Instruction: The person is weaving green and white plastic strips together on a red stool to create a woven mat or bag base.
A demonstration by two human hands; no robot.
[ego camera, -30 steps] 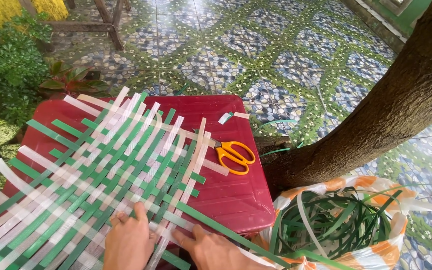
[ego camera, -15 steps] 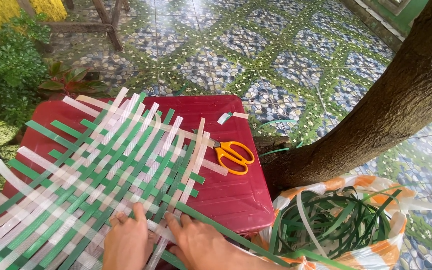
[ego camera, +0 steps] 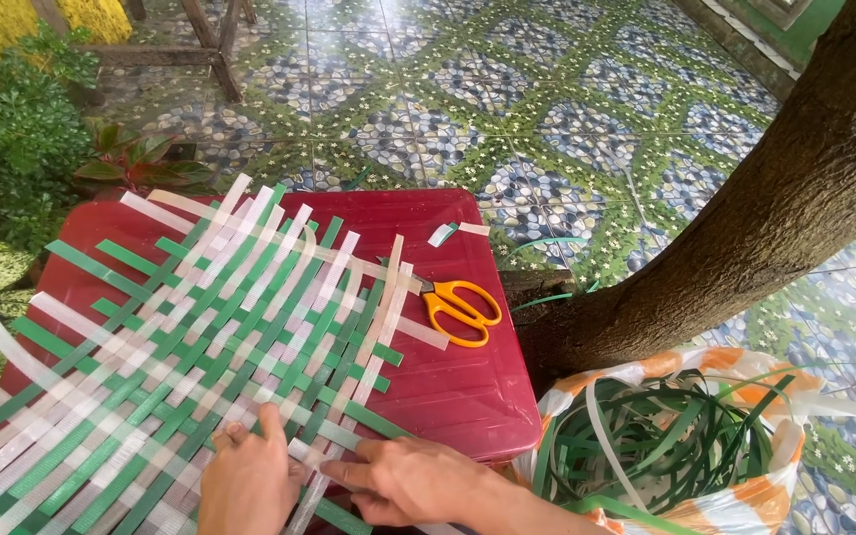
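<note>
A woven mat of green and white plastic strips (ego camera: 200,337) lies across a dark red low table (ego camera: 448,386). My left hand (ego camera: 245,481) presses flat on the mat's near edge, fingers spread over the weave. My right hand (ego camera: 403,481) is beside it, its fingertips pinching a white strip (ego camera: 311,474) at the mat's lower right corner. Loose strip ends stick out on all sides of the weave.
Orange-handled scissors (ego camera: 458,307) lie on the table right of the mat, with small strip offcuts (ego camera: 453,233) behind them. A bag (ego camera: 735,500) of green and white strips sits at the lower right by a tree trunk (ego camera: 745,228). Leafy plants (ego camera: 12,129) stand left; patterned tiles beyond.
My right hand has slid left along the mat's near edge toward my left hand and closed its fingers on a white strip. My left hand stays pressed on the weave.
</note>
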